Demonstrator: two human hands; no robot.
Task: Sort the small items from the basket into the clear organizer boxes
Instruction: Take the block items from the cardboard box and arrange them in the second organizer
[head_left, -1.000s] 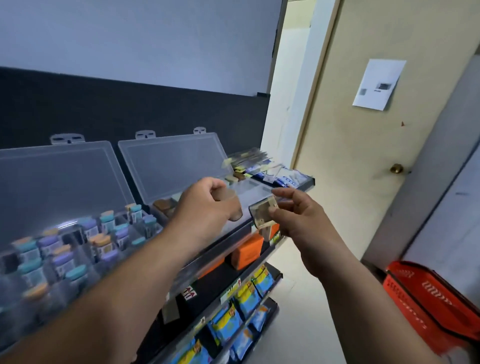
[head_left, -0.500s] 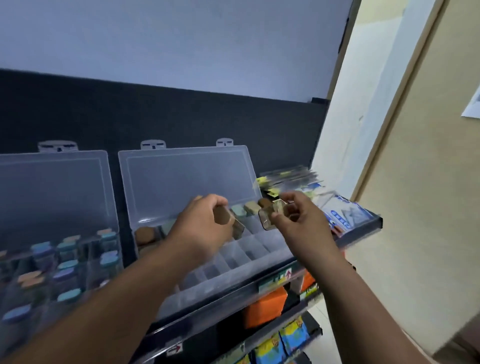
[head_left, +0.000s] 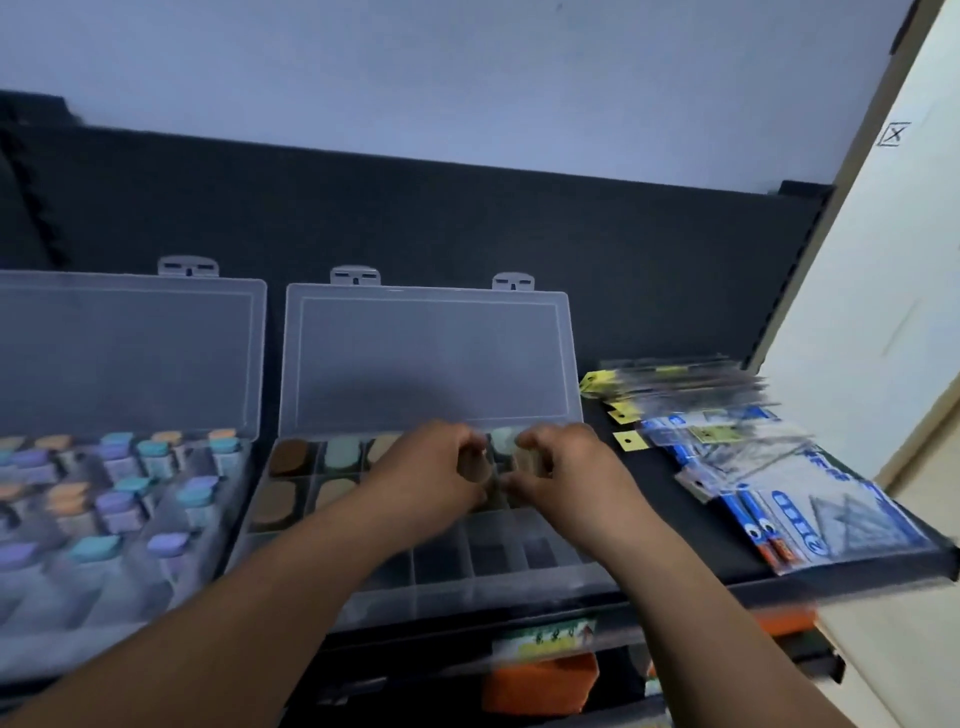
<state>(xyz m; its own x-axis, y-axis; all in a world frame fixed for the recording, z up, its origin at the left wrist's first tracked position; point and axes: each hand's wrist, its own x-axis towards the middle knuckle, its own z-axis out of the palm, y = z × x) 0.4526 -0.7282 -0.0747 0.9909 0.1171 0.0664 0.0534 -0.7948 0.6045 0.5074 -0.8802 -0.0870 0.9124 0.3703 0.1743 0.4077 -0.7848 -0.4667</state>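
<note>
A clear organizer box (head_left: 452, 587) lies open on the black shelf, its lid (head_left: 426, 353) leaning back. Brown, tan and pale green pads (head_left: 340, 453) fill its far left compartments; the near compartments look bare. My left hand (head_left: 431, 467) and my right hand (head_left: 566, 467) meet over the middle compartments, each pinched on a small brown packaged item (head_left: 475, 467). The items are mostly hidden by my fingers. A second open clear box (head_left: 104, 587) at the left holds several small bottles with blue, purple and orange caps (head_left: 114, 501). The basket is out of view.
Flat clear packets with yellow tags (head_left: 675, 384) and blue stationery sets (head_left: 810, 519) lie on the shelf to the right. An orange box (head_left: 540, 680) sits on the shelf below. A cream wall edge (head_left: 883, 312) stands at the right; a black back panel (head_left: 467, 223) rises behind.
My view swung left, away from the door and the red basket. Both hands came down from chest height onto the middle compartments of the organizer box, still holding the small items.
</note>
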